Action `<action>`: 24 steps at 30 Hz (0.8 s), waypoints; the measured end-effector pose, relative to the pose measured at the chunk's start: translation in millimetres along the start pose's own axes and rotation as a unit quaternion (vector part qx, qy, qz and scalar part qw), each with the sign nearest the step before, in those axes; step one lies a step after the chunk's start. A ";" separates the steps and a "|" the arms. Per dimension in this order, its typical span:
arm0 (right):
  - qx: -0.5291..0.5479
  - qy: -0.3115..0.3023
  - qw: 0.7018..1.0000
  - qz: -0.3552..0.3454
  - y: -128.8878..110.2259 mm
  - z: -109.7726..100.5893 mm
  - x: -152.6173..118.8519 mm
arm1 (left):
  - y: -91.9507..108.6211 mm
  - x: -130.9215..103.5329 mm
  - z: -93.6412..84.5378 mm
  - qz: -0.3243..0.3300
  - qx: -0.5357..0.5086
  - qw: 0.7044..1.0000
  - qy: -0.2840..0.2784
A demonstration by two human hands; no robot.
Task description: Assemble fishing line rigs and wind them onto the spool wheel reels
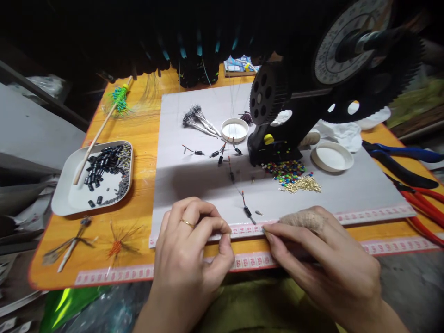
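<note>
My left hand (197,249), a ring on one finger, is pinched closed at the front edge of the white board (194,194). Thumb and forefinger of my right hand (322,263) are pressed together a short way to the right, and one of its fingers is wrapped in tan tape. Whatever either pinch holds is too small to make out. Between them runs a pink-numbered measuring tape (245,230) along the board's edge. Just beyond lies a small black cylinder with an orange-tipped stem (247,212), beside a small grey piece (259,212). Similar black pieces (220,159) lie farther back.
A black geared machine (274,120) stands on the board behind colored beads (287,171) and gold-colored pieces (303,184). At left is a white tray (65,203) of black cylinders, with a stick across it. Pliers (398,162) lie right; a white dish (333,157) sits nearby.
</note>
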State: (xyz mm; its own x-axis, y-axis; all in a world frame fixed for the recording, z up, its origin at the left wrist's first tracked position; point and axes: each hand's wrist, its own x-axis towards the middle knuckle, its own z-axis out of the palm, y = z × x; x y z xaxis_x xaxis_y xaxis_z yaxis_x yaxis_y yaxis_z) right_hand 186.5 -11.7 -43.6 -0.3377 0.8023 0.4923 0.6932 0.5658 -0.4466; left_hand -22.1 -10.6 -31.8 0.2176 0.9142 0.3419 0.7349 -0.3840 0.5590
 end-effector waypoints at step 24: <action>0.010 0.001 1.000 0.010 0.3 -1.7 -0.6 | 4.8 2.9 -1.0 -0.029 -0.015 0.999 0.009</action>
State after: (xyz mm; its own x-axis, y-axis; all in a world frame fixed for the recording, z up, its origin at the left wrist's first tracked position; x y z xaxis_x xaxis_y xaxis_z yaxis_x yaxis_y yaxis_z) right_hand 188.0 -12.3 -42.7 -0.3234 0.8127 0.4848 0.6867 0.5540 -0.4707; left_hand -18.5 -10.0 -27.4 0.1643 0.9324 0.3219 0.7261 -0.3352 0.6004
